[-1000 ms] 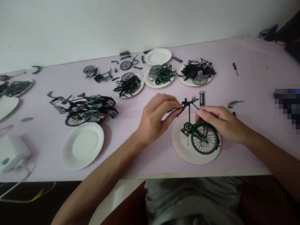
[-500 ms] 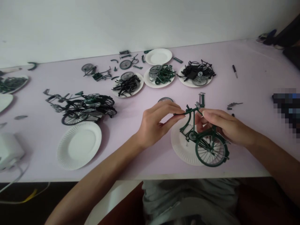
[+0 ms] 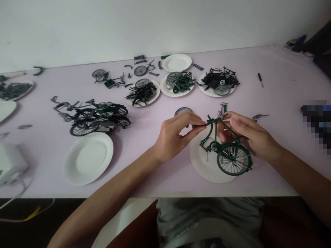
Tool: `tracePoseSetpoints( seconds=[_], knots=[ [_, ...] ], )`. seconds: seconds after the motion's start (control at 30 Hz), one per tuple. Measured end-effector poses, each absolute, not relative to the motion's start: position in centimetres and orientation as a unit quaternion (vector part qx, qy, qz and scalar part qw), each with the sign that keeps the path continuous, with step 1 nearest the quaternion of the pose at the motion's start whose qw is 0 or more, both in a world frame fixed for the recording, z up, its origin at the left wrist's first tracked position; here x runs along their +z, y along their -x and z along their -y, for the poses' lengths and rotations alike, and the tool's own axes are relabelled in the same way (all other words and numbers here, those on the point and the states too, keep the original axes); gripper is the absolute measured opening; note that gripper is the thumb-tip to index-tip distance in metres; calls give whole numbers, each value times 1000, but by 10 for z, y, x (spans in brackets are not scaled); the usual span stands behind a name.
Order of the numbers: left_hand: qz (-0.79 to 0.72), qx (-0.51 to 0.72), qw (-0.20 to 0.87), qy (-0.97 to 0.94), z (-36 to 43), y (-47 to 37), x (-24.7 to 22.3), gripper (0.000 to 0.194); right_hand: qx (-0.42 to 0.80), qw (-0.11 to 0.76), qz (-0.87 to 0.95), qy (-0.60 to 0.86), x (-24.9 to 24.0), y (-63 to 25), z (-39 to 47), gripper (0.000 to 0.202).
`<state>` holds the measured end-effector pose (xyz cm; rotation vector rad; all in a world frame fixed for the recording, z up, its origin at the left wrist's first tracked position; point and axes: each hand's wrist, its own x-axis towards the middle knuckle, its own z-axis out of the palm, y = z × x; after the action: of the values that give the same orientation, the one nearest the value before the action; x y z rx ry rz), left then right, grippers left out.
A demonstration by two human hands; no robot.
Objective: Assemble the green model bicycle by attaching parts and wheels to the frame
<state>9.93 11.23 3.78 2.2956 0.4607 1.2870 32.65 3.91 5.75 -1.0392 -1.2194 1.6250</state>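
A green model bicycle (image 3: 215, 132) with one spoked wheel (image 3: 234, 159) is held between my hands above a white paper plate (image 3: 200, 165). My left hand (image 3: 173, 137) pinches a dark thin part at the model's left end between thumb and fingers. From the right, my right hand (image 3: 256, 132) grips the frame, its thumb near a small silver piece at the top; some of its fingers are hidden behind the tubes. Just beyond my left hand lies a loose wheel (image 3: 183, 110). A green part with a silver bar (image 3: 224, 107) shows behind the model.
Several assembled model bicycles (image 3: 99, 115) stand at the left, behind a bare paper plate (image 3: 89, 158). Plates of black parts (image 3: 142, 93) and green parts (image 3: 178, 82) line the back. A screwdriver (image 3: 260, 80) and a small grey part (image 3: 260, 116) lie right. A white box (image 3: 11, 163) trails a cable.
My right hand has shifted slightly, its thumb now higher by the silver piece. The model's wheel has risen a little. My left hand keeps its pinch, and the whole view has moved slightly.
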Motion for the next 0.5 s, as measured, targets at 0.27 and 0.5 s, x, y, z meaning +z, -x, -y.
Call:
tracePoseSetpoints(
  seconds=[0.27, 0.5],
  knots=[
    [-158, 469, 226, -839, -113, -99, 37, 7, 648, 422, 458, 438, 58, -328, -39, 29],
    [-125, 420, 210, -874, -105, -99, 38, 9, 625, 361, 497, 481, 58, -330, -39, 32]
  ],
)
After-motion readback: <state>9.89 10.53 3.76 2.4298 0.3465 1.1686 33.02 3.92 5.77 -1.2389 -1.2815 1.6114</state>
